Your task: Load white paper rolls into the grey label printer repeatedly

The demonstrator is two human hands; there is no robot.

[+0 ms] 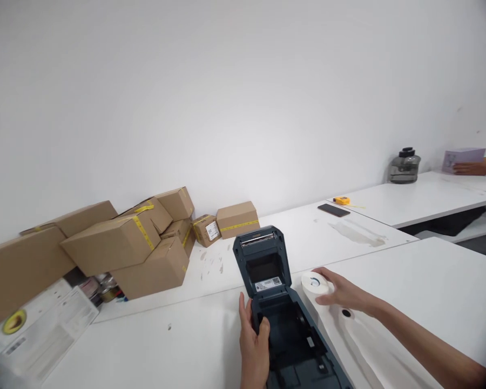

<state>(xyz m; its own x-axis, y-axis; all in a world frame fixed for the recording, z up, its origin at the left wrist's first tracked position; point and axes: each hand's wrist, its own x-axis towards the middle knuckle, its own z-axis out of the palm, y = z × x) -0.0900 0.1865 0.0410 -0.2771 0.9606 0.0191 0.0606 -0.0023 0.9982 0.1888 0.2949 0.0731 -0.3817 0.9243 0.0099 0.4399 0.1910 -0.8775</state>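
A plain white wall [227, 97] rises behind long white tables [429, 281] under soft, even light.

The left hand [254, 346] was held low near the lower edge of the view, back turned up, thumb spread apart from the loosely curled fingers. The right arm was stretched in from the lower right, bare to the wrist; the right hand [342, 293] was laid palm down, fingers extended leftward.

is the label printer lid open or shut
Open: the label printer has its lid tilted up and back, baring an empty roll bay. The left hand rests on its side.
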